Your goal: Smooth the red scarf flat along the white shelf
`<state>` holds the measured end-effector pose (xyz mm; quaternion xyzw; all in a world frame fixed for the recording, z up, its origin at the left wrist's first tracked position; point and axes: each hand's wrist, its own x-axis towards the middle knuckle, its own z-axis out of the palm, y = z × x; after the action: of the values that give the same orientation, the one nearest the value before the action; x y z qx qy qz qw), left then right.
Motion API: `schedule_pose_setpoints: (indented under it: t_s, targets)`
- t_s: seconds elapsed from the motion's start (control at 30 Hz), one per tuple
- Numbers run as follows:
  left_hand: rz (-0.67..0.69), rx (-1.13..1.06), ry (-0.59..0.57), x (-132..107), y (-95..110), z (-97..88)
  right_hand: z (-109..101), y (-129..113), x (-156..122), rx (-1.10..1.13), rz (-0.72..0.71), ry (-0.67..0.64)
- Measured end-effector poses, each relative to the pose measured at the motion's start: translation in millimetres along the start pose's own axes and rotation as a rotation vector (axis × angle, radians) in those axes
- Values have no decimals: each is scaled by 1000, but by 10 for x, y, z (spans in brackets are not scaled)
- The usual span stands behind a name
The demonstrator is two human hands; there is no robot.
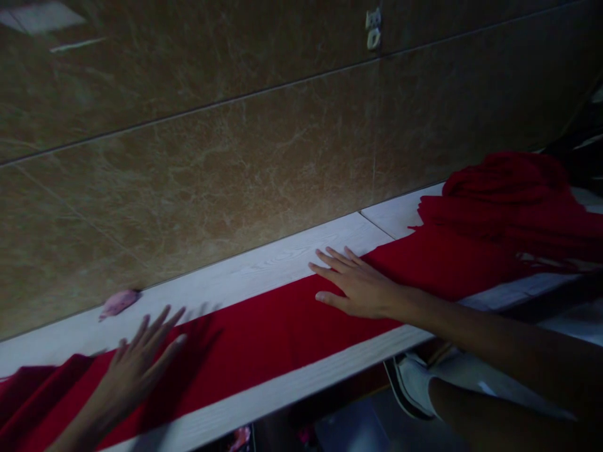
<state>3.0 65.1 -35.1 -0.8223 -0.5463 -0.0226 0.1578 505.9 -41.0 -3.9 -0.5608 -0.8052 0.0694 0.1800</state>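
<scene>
A long red cloth point(264, 339) with a fringed end lies stretched along a narrow white wood-grain board. My right hand point(355, 285) rests flat on it near the middle, fingers spread toward the wall. Above the left part of the cloth is my left hand point(144, 355), its fingers apart and a shadow falling beside it. Neither hand holds anything. Toward the left edge the cloth gathers into loose folds. A bunched heap of red fabric point(513, 194) covers its right end.
Brown marbled tiles point(226, 182) form the wall behind the white board point(292, 251). A small pink item point(120, 302) lies against that wall. Below the front edge, a foot in a white shoe point(414, 383) shows. Dark objects stand at the far right.
</scene>
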Motion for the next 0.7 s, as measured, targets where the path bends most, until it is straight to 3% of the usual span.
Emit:
schedule_pose_setpoints:
  t_s: [0.13,0.23,0.37,0.5,0.7]
  targets:
    - [116,-158,-119,281,767,-127,231,-381,179,71,-117,-93]
    - [166,-205,-133,266,1012,-153,406,-467,236,135,-170,-174]
    - [163,-226,-153,176,968,-130,526,-413,229,180,-179,-220]
    - [156,-274,-131,149,891,-78,469,-416,207,184,-154,-244]
    - [76,-479,34,183,680,315,404,-419,169,210,-176,-262]
